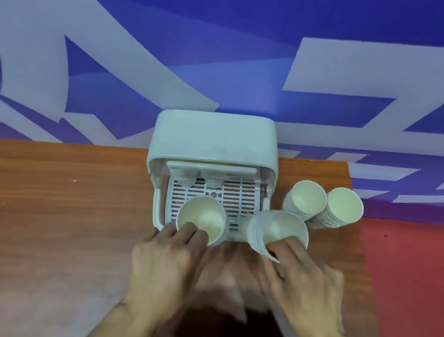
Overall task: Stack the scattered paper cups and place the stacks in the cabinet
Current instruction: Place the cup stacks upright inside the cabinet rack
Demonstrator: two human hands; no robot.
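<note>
Two cup stacks are in hand at the open front of the cabinet (216, 141), which stands at the far edge of the surface (48, 198). The left stack (201, 221) is over the front left part of the cabinet's slatted tray (227, 198); whether it rests on the tray or is held just above it cannot be determined. The right stack (277, 233) is tilted, at the tray's front right corner, partly outside it.

The left hand (166, 265) grips the near side of the left stack, with its fingers (190, 229) curled over the rim and pinching the wall. The right hand (309, 289) grips the right stack, fingers (285, 248) pressed against its near wall and rim.

Step in hand, by judgement: placing stacks in the cabinet. Stacking appears complete, as no loose single cup is visible. The next move calls for setting both stacks upright, pushing them back along the tray, then releasing them.

Count: four stacks in open view. Two are in hand; two waiting stacks (323, 206) stand touching each other near the far right corner of the surface, just beside the cabinet. At least two further cup-like shapes (186, 178) sit at the back of the tray, under the hood; they are too indistinct to count with certainty. One cabinet, one tray.
</note>
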